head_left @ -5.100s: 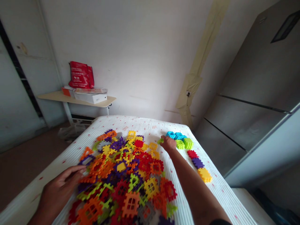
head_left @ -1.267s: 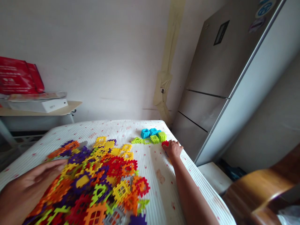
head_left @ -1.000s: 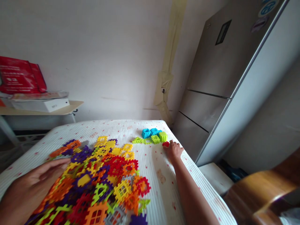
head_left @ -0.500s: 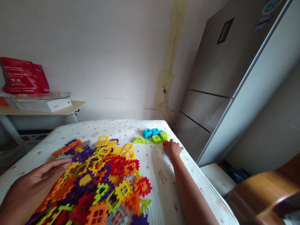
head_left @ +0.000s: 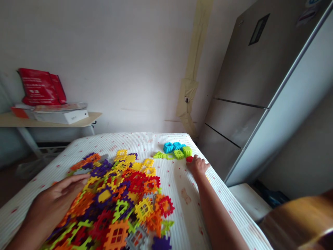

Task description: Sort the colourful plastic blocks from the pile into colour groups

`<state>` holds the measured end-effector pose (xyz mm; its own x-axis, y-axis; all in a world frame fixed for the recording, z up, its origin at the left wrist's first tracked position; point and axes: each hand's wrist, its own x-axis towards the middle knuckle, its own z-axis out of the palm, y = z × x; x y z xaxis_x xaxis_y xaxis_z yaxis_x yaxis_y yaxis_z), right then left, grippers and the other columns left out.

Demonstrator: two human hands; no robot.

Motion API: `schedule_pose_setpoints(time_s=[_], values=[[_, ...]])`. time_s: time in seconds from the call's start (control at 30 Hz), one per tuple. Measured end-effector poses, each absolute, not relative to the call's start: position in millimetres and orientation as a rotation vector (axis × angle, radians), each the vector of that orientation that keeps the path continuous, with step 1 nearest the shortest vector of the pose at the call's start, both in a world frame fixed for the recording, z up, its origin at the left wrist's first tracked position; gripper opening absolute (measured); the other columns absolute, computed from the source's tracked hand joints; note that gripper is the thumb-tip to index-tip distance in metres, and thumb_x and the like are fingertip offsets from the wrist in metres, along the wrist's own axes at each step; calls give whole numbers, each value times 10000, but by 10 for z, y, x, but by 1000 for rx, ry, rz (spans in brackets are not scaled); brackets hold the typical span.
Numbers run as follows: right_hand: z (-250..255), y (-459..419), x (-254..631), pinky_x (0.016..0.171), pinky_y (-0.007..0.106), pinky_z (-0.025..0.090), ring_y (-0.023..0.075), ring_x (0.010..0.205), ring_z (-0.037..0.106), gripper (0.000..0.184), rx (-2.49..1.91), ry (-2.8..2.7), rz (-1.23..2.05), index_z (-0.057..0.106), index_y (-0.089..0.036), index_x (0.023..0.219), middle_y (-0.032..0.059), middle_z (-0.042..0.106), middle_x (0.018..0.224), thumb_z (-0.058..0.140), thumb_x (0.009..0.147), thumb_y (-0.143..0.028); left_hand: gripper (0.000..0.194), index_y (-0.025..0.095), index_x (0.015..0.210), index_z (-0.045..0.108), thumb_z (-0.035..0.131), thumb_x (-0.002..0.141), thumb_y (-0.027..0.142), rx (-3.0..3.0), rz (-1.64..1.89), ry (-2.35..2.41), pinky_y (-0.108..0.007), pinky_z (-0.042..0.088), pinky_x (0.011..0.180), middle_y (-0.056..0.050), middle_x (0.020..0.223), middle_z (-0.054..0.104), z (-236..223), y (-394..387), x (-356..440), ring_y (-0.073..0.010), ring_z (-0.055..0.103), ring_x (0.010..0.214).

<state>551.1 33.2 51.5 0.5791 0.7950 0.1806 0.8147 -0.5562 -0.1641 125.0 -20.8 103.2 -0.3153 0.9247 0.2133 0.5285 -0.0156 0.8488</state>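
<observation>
the right hand hides most of a red piece, far right; the loosely curled left hand is at the left of the pile, cut off nearside. i cannot tell either grip.

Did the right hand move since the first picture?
Yes, the right hand moved rightward: from left of the wall socket to right of it.

Between the heap of plastic building pieces and your right hand and forearm, you have an open lane of desk. At its far end, lime-green stacks and turquoise stacks stand in your way. Your left hand obstructs the heap's left side. Beyond the desk's right edge, you meet the refrigerator.
</observation>
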Motion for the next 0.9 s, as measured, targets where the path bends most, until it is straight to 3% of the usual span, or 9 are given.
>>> schedule_pose_setpoints(time_s=[0.1,0.2,0.33,0.4,0.5,0.7,0.9], values=[[606,280,5498,822,512,325,318,967,533,348,-2540,-1370,-238,609,-154,1014,167,644,986,535,793,-413,469,218,910,650,585,587,551,1384,1171,1769,-322,529,740,-62,1014,709,1103,-263,1304,-264,661,890],[729,254,5417,828,423,345,281,987,538,277,-2349,-1532,-344,621,-159,1025,147,652,1008,518,817,-312,494,205,878,658,549,568,574,1408,1143,1830,-332,490,842,-76,984,711,1148,-323,1350,-271,645,923],[825,252,5148,739,257,399,179,878,603,283,-1974,-1814,-59,636,-173,1059,76,683,965,521,805,-216,507,214,863,666,508,567,595,1536,1082,1906,-302,477,838,-59,957,710,1108,-370,1329,-260,638,919],[825,232,4972,679,227,410,154,784,621,271,-1872,-1942,132,659,-185,1022,41,697,873,537,779,-179,499,226,875,667,481,598,597,1601,1047,1952,-296,475,823,-48,965,709,1052,-399,1273,-249,640,906],[780,169,4726,659,231,424,160,750,624,259,-1784,-2203,358,686,-201,957,23,693,842,632,705,-170,478,240,880,671,437,645,584,1683,994,2025,-316,456,862,-40,1009,703,947,-442,1164,-247,638,925],[600,105,4472,759,279,452,211,924,587,497,-1537,-2512,461,658,-204,1036,58,635,1043,799,566,-284,366,239,865,674,463,721,501,1922,1048,1945,-291,484,801,-49,995,702,725,-441,1100,-224,641,929],[467,160,4468,763,281,442,202,909,578,388,-1496,-2449,416,661,-195,986,54,638,1005,751,612,-243,243,273,865,688,521,763,417,2310,1138,1645,-277,477,846,-17,918,716,592,-413,1253,-194,647,886]])
